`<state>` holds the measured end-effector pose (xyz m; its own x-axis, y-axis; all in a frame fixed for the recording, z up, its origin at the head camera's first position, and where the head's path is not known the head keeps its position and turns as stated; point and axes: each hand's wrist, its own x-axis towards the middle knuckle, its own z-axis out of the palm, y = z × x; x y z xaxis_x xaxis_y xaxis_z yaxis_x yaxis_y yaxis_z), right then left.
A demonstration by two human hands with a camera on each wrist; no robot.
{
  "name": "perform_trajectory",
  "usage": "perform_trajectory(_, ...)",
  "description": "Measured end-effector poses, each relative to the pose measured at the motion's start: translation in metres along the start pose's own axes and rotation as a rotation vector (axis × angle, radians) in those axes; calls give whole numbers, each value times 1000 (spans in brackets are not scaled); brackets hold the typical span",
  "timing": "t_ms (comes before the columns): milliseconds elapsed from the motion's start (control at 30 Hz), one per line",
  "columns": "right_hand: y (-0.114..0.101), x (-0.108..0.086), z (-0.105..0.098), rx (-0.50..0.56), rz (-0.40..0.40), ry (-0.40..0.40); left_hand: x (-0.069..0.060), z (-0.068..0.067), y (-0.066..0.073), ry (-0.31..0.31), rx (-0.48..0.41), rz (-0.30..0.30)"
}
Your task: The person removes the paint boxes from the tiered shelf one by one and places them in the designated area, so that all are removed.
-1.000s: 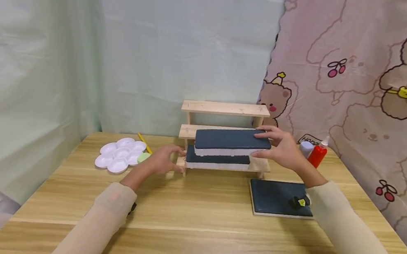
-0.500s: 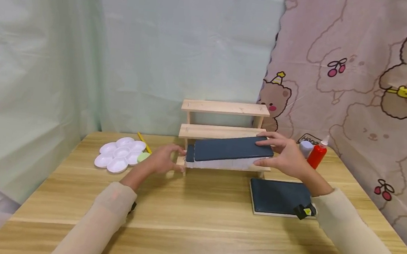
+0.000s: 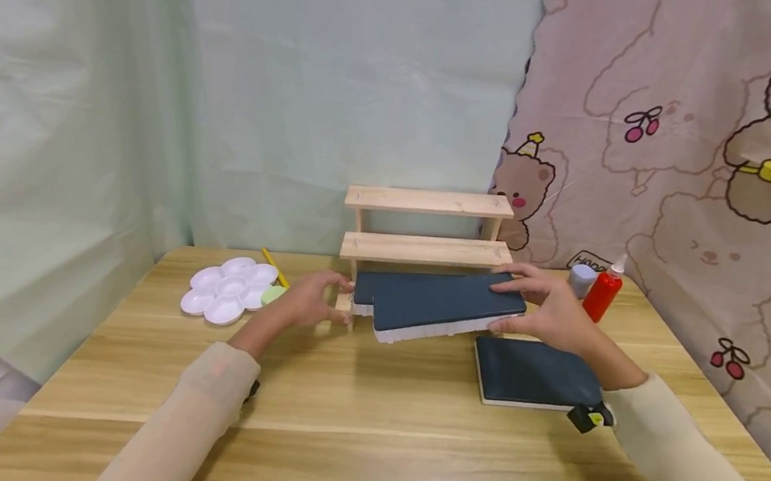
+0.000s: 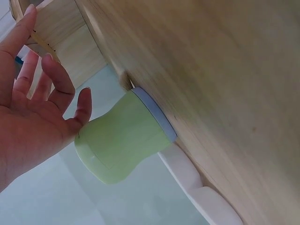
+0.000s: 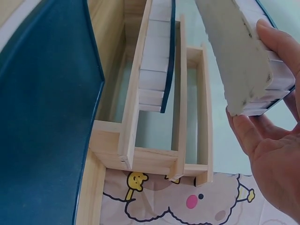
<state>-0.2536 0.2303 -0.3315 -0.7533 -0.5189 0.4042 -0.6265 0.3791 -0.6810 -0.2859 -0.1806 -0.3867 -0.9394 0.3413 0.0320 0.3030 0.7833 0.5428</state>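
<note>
Head view: we see lower case [image 3: 367, 289], near left edge of bottom shelf [image 3: 343, 303], partly hidden by held case [image 3: 448, 302].

Three navy-topped items [image 3: 445, 306], one rack [image 3: 425, 250]

Clearances and obstructions, three-tier wooden stand [image 3: 430, 200].
Free: broad near stretch of table [image 3: 349, 456]; space over the middle and top shelves. Lowest shelf: occupied by a dark-topped case [image 3: 374, 281]; a second case [image 3: 449, 304], tilted in the right hand [image 3: 548, 308], bars access from above and the near side; left hand [image 3: 312, 299] obstructs the left end. Right, near the stand: flat case [image 3: 534, 372] on the table. Far right: red bottle [image 3: 602, 295] and blue-topped jar [image 3: 582, 279], side by side. Left: palette [image 3: 231, 289], yellow stick [image 3: 275, 268], green jar [image 4: 124, 138] just beside the left hand. Far side: pale curtain [image 3: 344, 95].
</note>
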Motion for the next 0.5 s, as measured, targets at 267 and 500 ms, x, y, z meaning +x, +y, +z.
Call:
perform_trajectory(267,0,-12,1,-15,25,-9,2,0,-2,4,3,13)
perform_trajectory(500,0,-21,1,-83,39,-22,3,1,-2,12,6,21)
